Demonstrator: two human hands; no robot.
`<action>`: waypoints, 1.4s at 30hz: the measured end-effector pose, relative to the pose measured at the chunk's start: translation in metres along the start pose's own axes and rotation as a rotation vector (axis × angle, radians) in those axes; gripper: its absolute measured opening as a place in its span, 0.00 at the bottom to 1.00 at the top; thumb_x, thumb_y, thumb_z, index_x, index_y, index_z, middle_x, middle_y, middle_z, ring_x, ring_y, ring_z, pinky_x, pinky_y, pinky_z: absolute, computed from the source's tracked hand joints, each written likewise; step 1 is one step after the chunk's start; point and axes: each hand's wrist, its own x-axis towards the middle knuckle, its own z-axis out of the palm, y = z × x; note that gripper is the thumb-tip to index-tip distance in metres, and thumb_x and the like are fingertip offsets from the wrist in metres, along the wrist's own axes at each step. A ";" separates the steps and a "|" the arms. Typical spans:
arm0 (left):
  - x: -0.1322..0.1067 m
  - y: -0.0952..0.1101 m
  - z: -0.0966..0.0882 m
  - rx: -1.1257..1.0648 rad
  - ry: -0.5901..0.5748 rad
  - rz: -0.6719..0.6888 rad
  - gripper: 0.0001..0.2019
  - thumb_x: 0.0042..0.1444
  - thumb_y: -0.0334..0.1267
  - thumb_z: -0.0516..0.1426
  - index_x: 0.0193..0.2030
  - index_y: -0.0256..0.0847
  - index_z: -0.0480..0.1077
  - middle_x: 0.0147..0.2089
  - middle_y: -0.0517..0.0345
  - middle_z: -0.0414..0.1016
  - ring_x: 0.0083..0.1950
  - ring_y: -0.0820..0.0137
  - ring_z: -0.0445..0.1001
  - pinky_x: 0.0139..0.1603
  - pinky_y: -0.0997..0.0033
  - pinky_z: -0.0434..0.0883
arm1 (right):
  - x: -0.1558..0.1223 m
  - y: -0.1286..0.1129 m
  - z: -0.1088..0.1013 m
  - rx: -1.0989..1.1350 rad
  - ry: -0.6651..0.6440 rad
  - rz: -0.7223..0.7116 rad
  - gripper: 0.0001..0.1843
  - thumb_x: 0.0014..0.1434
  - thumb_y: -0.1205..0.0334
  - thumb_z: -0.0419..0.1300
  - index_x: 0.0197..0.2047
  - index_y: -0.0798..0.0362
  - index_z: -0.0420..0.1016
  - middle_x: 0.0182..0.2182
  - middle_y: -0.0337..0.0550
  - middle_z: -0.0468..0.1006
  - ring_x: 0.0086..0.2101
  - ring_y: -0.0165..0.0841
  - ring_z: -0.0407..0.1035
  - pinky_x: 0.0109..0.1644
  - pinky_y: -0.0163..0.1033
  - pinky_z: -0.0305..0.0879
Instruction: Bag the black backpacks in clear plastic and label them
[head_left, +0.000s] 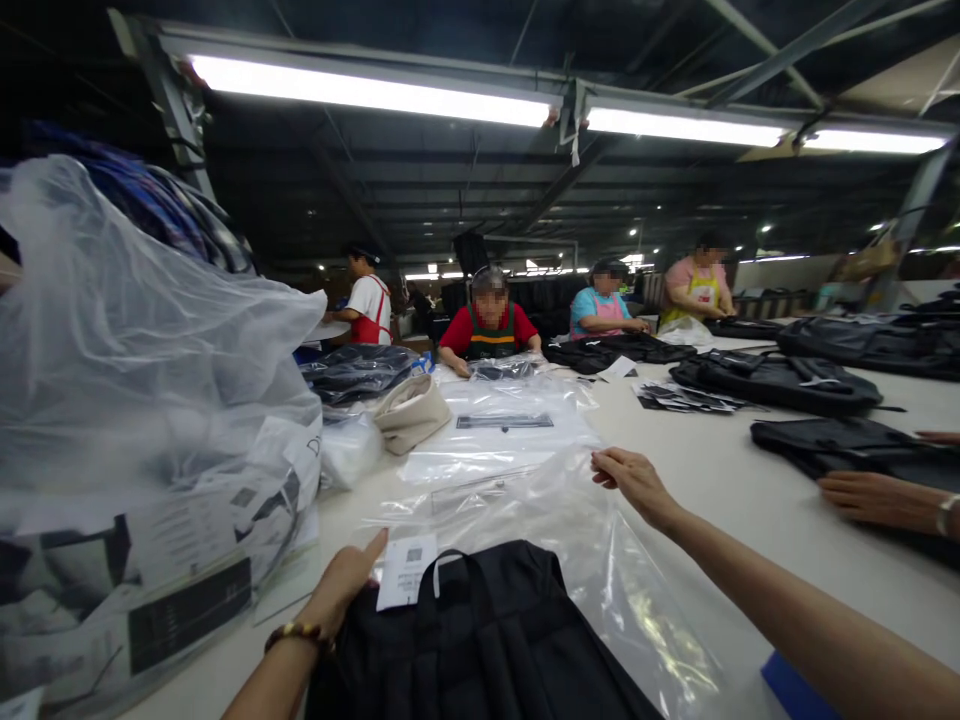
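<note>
A black backpack (487, 630) lies before me, its top handle and straps facing up. A white printed tag (406, 572) rests at its top edge. Spread beyond and to the right of the backpack is a clear plastic bag (622, 570). My right hand (634, 485) pinches the bag's far right edge, lifting it a little. At the backpack's top left corner, beside the tag, my left hand (345, 580) is closed on the bag's left edge, thumb stretched out; its other fingers are partly hidden.
More clear bags (502, 425) lie stacked ahead, beside a beige cloth item (411, 412). A big translucent sack (150, 400) stands left. Black backpacks (776, 380) and dark tags (682, 396) lie right. A co-worker's hand (877, 497) touches another backpack; several people work across the table (720, 470).
</note>
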 end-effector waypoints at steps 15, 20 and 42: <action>-0.098 -0.008 0.000 -0.761 0.192 0.191 0.14 0.35 0.42 0.66 0.29 0.38 0.74 0.28 0.62 0.76 0.31 0.73 0.71 0.34 0.77 0.68 | -0.042 -0.026 0.026 -0.189 0.142 -0.088 0.24 0.47 0.71 0.52 0.50 0.55 0.68 0.55 0.54 0.64 0.53 0.47 0.62 0.57 0.52 0.57; -0.121 -0.019 0.003 -0.910 0.386 0.185 0.09 0.38 0.39 0.66 0.27 0.41 0.73 0.28 0.64 0.77 0.31 0.73 0.74 0.35 0.80 0.71 | -0.112 -0.076 0.075 -0.103 -0.313 -0.550 0.14 0.55 0.66 0.49 0.43 0.53 0.70 0.39 0.48 0.72 0.41 0.36 0.68 0.47 0.42 0.64; -0.171 -0.025 0.020 -0.179 -0.127 -0.038 0.14 0.48 0.42 0.53 0.41 0.38 0.62 0.32 0.56 0.70 0.32 0.65 0.73 0.31 0.66 0.70 | -0.144 -0.100 0.111 -0.120 -0.702 0.210 0.20 0.41 0.79 0.58 0.40 0.55 0.66 0.23 0.31 0.63 0.25 0.27 0.60 0.28 0.33 0.54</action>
